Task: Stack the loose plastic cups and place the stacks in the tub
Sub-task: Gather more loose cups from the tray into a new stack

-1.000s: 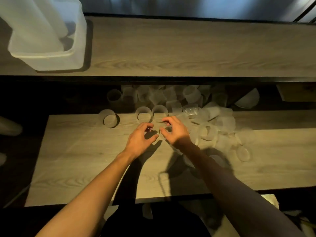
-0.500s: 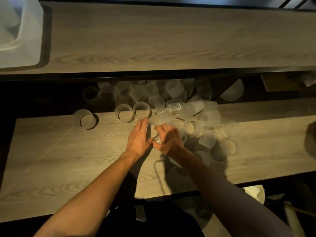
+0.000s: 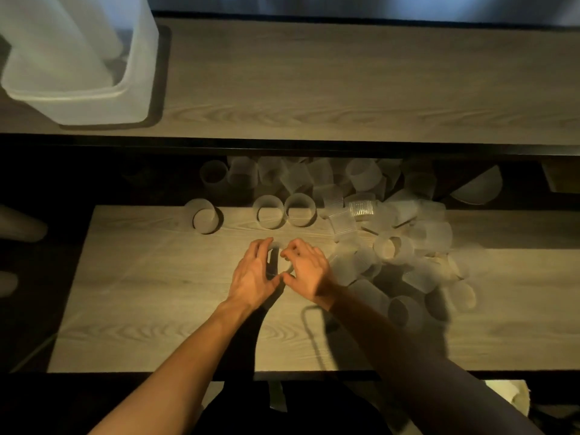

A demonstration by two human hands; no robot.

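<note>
Plastic cups (image 3: 392,233) sprawl in a loose, translucent heap to the right of the hands and beyond them, spread over the far right part of the lower wooden board (image 3: 157,309) and into the dark gap behind it. Farther off, past the fingertips, runs the upper wooden shelf (image 3: 345,89), and at its far left end stands the pale tub (image 3: 94,102) with tall cup stacks (image 3: 53,48) leaning inside. A twin pair of cups (image 3: 269,211) sits just beyond the fingertips, touching side by side, with a lone cup (image 3: 204,216) off to the left of them. The left hand (image 3: 254,274) and right hand (image 3: 306,271) meet over the board, thumbs nearly touching. Both curve round a clear cup (image 3: 277,262) between them — the left with longer fingers along its side, the right with fingers curled tight at its rim — though its outline is faint.
</note>
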